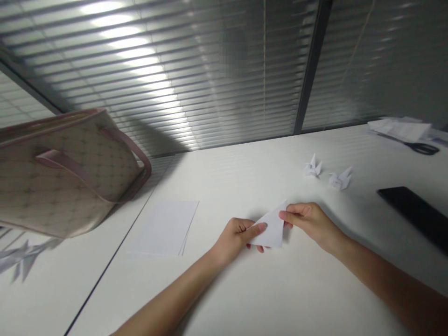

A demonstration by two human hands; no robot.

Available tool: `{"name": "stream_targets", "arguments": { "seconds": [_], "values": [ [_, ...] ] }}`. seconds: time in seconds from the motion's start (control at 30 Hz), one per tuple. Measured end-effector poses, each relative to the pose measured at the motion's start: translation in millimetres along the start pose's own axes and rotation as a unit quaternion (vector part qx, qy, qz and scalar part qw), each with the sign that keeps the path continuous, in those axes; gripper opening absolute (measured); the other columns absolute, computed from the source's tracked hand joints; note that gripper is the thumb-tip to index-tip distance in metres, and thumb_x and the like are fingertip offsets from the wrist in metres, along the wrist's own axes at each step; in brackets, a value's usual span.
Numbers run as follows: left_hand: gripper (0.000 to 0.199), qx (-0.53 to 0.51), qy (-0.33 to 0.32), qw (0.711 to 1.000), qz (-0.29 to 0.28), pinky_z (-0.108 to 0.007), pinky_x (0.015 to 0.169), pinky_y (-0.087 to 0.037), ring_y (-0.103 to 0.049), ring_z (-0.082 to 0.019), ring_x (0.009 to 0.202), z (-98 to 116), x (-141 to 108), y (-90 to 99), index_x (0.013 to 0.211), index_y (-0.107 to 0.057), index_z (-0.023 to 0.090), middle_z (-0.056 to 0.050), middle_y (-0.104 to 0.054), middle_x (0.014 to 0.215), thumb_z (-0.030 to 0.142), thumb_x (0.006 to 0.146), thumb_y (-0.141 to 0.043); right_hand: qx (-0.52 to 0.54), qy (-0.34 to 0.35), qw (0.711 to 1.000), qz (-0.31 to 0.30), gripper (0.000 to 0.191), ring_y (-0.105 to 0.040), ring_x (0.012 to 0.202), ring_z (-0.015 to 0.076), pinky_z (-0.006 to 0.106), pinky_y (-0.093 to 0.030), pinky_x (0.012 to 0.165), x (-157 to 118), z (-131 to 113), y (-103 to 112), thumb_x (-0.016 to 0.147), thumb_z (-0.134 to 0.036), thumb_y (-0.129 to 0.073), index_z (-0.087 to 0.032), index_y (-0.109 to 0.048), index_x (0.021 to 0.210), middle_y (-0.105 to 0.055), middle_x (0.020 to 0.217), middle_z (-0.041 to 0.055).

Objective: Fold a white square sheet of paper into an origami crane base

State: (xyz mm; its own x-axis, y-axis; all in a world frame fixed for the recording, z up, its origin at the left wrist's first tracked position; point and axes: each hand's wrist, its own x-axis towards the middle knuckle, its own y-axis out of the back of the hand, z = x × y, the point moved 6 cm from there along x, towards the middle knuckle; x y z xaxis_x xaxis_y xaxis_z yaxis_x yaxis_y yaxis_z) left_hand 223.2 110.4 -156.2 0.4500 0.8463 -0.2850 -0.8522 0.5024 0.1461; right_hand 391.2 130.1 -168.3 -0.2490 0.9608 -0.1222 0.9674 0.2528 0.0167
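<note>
**Near the body.** Left hand (234, 242): pinching, thumb lying across the near face of a paper triangle (271, 228), fingertips (259, 248) curling up from beneath it. Right hand (311, 224): narrowly closed, thumb and forefinger gripping the triangle's right edge, other fingers tucking behind. Paper triangle: white, folded, being held between both hands, just above the white bench (315, 298), one point rising toward the far side.

**Middle of the bench.** Sheets (163, 228): white, stacked loosely, lying left of the left hand, their corners fanning slightly. Seam (115, 247): dark, running diagonally across the bench just left of the sheets. Handbag (66, 175): beige with a diamond pattern and pink straps, standing at far left and leaning into view. Grey bird shape (24, 259): blurred, showing on the bench below the handbag; too indistinct to tell whether it is an object or a reflection.

**Far side.** Paper birds (312, 167): two, white, folded, sitting apart from each other beyond the right hand. Tablet or phone (413, 212): black, lying face down or dark, at right. Scissors (422, 149): black-handled, lying in the far right corner against a pile of papers (399, 129). Window blinds (157, 70): grey, slatted, hanging along the far edge, reflecting ceiling lights.
</note>
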Motion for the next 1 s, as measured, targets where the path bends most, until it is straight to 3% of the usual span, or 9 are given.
{"name": "stream_targets", "arguments": {
  "seconds": [0.13, 0.27, 0.47, 0.6, 1.0],
  "values": [
    [0.047, 0.01, -0.009, 1.0, 0.004, -0.024, 0.052, -0.034, -0.051, -0.013, 0.051, 2, 0, -0.2, 0.066, -0.073, 0.012, -0.006, -0.067, 0.058, 0.05, 0.085, -0.056, -0.014, -0.007, 0.999, -0.032, 0.029, -0.054, 0.058, 0.0144, 0.026, -0.039, 0.055, -1, 6, -4, 0.067, -0.044, -0.073, -0.016, -0.068, 0.061, -0.066, 0.062, 0.0018],
    [0.045, 0.02, -0.009, 1.0, -0.004, -0.023, 0.051, -0.034, -0.051, -0.011, 0.048, 2, 0, -0.7, 0.07, -0.074, 0.011, -0.006, -0.067, 0.058, 0.049, 0.087, -0.055, -0.026, -0.009, 0.999, -0.026, 0.028, -0.051, 0.054, 0.013, 0.026, -0.037, 0.053, 0, 10, -5, 0.066, -0.042, -0.073, -0.017, -0.065, 0.055, -0.062, 0.055, 0.0002],
    [0.048, 0.004, -0.007, 1.0, -0.006, -0.024, 0.051, -0.035, -0.057, -0.013, 0.052, 0, 1, 1.1, 0.073, -0.074, 0.011, -0.009, -0.072, 0.068, 0.051, 0.087, -0.054, -0.035, -0.012, 0.997, -0.064, 0.031, -0.054, 0.055, 0.0144, 0.026, -0.038, 0.052, -3, 11, -15, 0.069, -0.046, -0.07, -0.017, -0.071, 0.063, -0.065, 0.059, 0.0021],
    [0.046, -0.012, -0.007, 1.0, -0.004, -0.023, 0.05, -0.034, -0.056, -0.012, 0.049, -1, 2, 2.3, 0.071, -0.074, 0.011, -0.009, -0.071, 0.066, 0.05, 0.086, -0.056, -0.049, -0.014, 0.997, -0.058, 0.031, -0.051, 0.052, 0.0134, 0.026, -0.038, 0.051, -3, 14, -15, 0.07, -0.044, -0.07, -0.017, -0.068, 0.055, -0.061, 0.052, 0.0009],
    [0.047, -0.077, -0.007, 0.997, 0.014, -0.023, 0.045, -0.032, -0.058, -0.013, 0.05, -11, 10, 6.0, 0.071, -0.072, 0.01, -0.012, -0.072, 0.071, 0.053, 0.083, -0.059, -0.058, -0.016, 0.996, -0.06, 0.029, -0.058, 0.055, 0.0143, 0.026, -0.042, 0.053, -10, 10, -22, 0.076, -0.044, -0.065, -0.018, -0.073, 0.065, -0.069, 0.06, 0.0034]
  ]
}}
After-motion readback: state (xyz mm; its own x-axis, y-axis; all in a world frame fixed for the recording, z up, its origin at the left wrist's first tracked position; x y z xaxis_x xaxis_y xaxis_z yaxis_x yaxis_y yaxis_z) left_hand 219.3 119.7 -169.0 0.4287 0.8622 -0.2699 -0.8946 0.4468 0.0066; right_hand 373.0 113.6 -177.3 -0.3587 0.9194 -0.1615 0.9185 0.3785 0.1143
